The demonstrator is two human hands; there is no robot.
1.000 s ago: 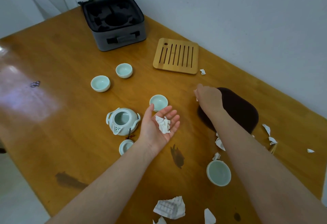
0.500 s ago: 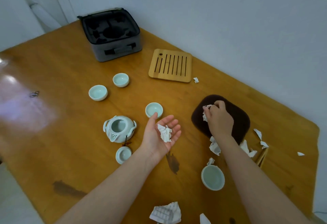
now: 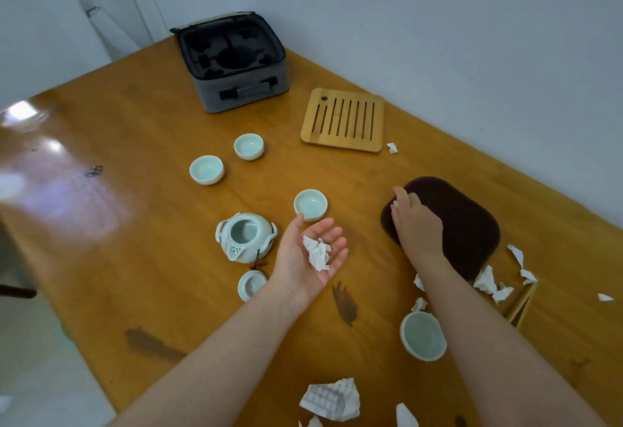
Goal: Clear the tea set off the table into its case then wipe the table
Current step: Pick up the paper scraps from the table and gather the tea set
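— At the tips of the right hand point(image 3: 416, 224), what do you see?
— Its fingers are curled and they pinch a small white scrap point(image 3: 395, 205), just over the near corner of the dark mat point(image 3: 465, 224). The left hand point(image 3: 310, 258) is palm up, fingers relaxed and almost straight. Some torn paper point(image 3: 317, 253) lies loose on the palm, not gripped.
— And the tea set?
— None of it is in either hand. One small cup point(image 3: 310, 205) stands just beyond the left fingertips, very near them as it looks from where I stand. The teapot point(image 3: 244, 236), without cover, is beside the left hand on the thumb side, and its lid point(image 3: 252, 285) lies near the wrist. A bigger cup point(image 3: 423, 335) stands just beside the right forearm. The two more cups point(image 3: 206, 170) point(image 3: 248, 146) are farther off, then the bamboo tray point(image 3: 343, 120), and the open case point(image 3: 232, 62) at the far corner of the table point(image 3: 135, 143).
— How will these pieces handle?
— I think they are glazed ceramic: light, stiff, smooth, easy to chip. I would take each cup by the rim and wall with thumb and two fingers, and the teapot round its body with both hands. The paper weighs nothing and slides off an open palm easily, so I would empty the hands first.
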